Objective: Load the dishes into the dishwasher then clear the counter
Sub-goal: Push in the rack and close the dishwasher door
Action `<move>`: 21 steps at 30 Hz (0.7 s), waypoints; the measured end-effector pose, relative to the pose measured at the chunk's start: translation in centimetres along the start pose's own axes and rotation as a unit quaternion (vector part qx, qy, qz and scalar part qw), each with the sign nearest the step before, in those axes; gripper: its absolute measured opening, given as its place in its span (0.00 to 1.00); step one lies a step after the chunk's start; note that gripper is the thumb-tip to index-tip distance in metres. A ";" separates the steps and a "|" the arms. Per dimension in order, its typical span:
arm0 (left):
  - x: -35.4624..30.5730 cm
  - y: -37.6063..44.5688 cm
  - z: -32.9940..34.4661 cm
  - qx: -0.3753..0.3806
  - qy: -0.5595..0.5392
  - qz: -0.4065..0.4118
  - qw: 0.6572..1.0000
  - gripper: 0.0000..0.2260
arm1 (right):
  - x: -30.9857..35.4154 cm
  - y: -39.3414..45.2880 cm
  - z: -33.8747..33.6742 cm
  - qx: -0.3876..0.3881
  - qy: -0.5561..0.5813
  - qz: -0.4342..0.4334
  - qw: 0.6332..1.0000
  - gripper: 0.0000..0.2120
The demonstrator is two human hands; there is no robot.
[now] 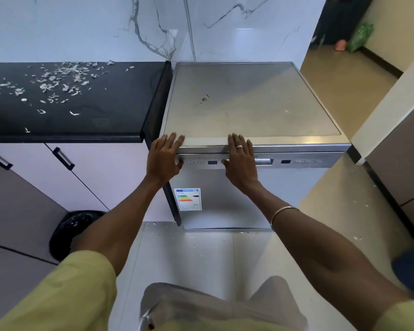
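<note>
Both hands are on the dishwasher (249, 144), and its door is closed. The left hand (164, 157) lies flat with straight fingers over the front top edge, near the machine's left corner, its thumb down by the buttons of the control strip (301, 161). The right hand (240, 158) does the same further along that edge, fingers spread and relaxed, a ring (239, 146) on one of them, thumb low against the panel. Neither hand grips anything; they simply press on the edge.

An energy label (188, 199) sits on the door below the left hand. The top of the dishwasher shows a small dark smudge (204, 99) behind the hands.

Just left of the dishwasher runs the black counter (105, 111), touching its side, and pale scraps (58, 82) are scattered over its back portion. Below that counter are cabinet doors (86, 177) with dark handles, and a black bin (74, 231) stands on the floor in front of them. A thin bangle (283, 212) circles the right forearm, and yellow-green sleeves (65, 295) cover the upper arms.
</note>
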State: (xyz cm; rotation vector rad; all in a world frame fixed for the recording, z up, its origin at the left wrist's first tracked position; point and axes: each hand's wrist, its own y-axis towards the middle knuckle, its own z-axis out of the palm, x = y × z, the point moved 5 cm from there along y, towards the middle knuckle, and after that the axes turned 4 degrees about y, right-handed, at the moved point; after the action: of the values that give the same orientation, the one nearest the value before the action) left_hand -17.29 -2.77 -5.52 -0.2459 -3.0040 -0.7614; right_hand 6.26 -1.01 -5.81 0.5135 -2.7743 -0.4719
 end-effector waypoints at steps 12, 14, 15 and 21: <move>-0.9 -0.2 -0.9 0.087 0.014 -0.029 0.996 0.44 | -0.2 0.1 -1.2 0.070 0.037 0.006 0.997 0.43; -0.7 -0.4 -1.2 0.116 0.013 -0.033 0.993 0.47 | -0.2 0.2 -1.3 0.084 0.036 0.003 0.996 0.44; -0.6 -0.4 -1.3 0.128 0.012 -0.034 0.991 0.48 | -0.2 0.2 -1.4 0.088 0.037 0.002 0.995 0.43; -1.3 -0.3 -3.2 0.205 -0.053 -0.047 0.976 0.45 | -0.2 0.6 -3.7 0.123 0.072 0.022 0.990 0.34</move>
State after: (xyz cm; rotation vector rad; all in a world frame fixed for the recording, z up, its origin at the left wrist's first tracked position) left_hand -16.10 -4.70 -2.98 -0.1321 -3.1971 -0.1219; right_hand 7.42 -1.35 -2.28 0.5154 -2.7104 -0.0773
